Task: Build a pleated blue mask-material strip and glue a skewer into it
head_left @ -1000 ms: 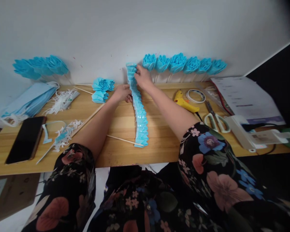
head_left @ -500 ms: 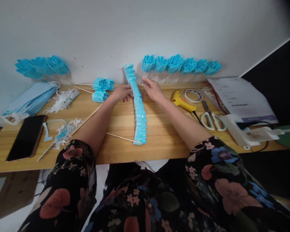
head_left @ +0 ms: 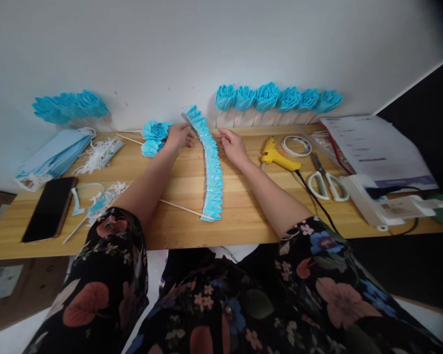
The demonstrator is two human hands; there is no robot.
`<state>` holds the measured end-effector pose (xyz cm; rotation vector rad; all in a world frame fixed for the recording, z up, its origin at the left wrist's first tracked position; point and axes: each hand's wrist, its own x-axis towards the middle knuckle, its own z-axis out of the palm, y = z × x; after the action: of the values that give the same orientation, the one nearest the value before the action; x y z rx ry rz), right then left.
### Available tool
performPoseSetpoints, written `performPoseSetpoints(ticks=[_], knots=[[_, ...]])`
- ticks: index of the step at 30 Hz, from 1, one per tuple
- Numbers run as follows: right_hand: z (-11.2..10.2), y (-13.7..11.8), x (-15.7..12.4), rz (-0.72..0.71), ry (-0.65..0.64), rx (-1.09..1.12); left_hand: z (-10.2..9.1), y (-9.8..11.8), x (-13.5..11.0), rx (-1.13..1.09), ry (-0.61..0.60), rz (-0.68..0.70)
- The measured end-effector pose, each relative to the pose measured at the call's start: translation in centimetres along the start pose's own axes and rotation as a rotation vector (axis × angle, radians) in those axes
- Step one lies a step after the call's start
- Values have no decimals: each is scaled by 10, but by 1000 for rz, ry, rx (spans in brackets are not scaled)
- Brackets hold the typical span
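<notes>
A long strip of pleated blue material (head_left: 211,167) lies down the middle of the table, its far end bending left toward the wall. A thin wooden stick (head_left: 184,208) meets its near end. My left hand (head_left: 181,136) is just left of the strip's upper part, beside the blue handmade flowers (head_left: 155,131); its fingers are loosely bent and apart, with nothing visible in them. On the strip's other side, my right hand (head_left: 233,146) has its fingers apart and holds nothing, a small gap from the strip.
Blue flowers on sticks (head_left: 268,96) lean on the wall, with more (head_left: 72,106) at left. To the right are a yellow glue gun (head_left: 278,156), a tape roll (head_left: 296,146), scissors (head_left: 327,182) and a power strip (head_left: 367,201). Face masks (head_left: 55,155) and a phone (head_left: 48,209) lie left.
My left hand has moved left, off the strip's edge. The strip's far end now curves more to the left and lies lower. My right hand has barely shifted.
</notes>
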<state>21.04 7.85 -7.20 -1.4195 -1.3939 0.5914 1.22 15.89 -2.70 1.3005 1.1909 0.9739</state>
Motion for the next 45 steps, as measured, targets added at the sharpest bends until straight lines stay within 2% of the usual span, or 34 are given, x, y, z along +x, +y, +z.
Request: performPoseSetpoints(ticks=[2, 9, 13, 17, 22, 25, 28, 31, 33, 35, 39, 42, 45], knots=[[0, -2, -1, -16, -7, 1, 3, 3, 7, -8, -6, -8], [0, -7, -4, -70, -6, -50, 23, 13, 22, -68, 136, -72], [0, -14, -5, -52, -15, -85, 31, 12, 21, -44, 109, 25], [0, -23, -9, -48, -42, -149, 27, 8, 14, 30, 67, 78], [-6, -40, -20, -38, -76, -249, 8, 4, -1, 92, 144, 93], [-32, -51, -37, -139, -170, -334, -9, 3, -16, 117, 118, 91], [-82, -60, -61, -235, -170, -512, -25, 3, -39, 139, 82, 120], [-134, -62, -85, -183, -124, -804, -37, 3, -68, 164, 66, 185], [-157, -57, -95, -101, -171, -1011, -42, 4, -86, 203, 43, 221], [-166, -50, -101, 0, -218, -1141, -45, 6, -102, 257, -1, 244], [-163, -40, -98, 105, -258, -1188, -45, 7, -120, 355, -153, 260], [-161, -39, -92, 85, -241, -1209, -45, 3, -123, 368, -236, 268], [-163, -42, -91, 20, -210, -1201, -48, -6, -122, 329, -253, 251]])
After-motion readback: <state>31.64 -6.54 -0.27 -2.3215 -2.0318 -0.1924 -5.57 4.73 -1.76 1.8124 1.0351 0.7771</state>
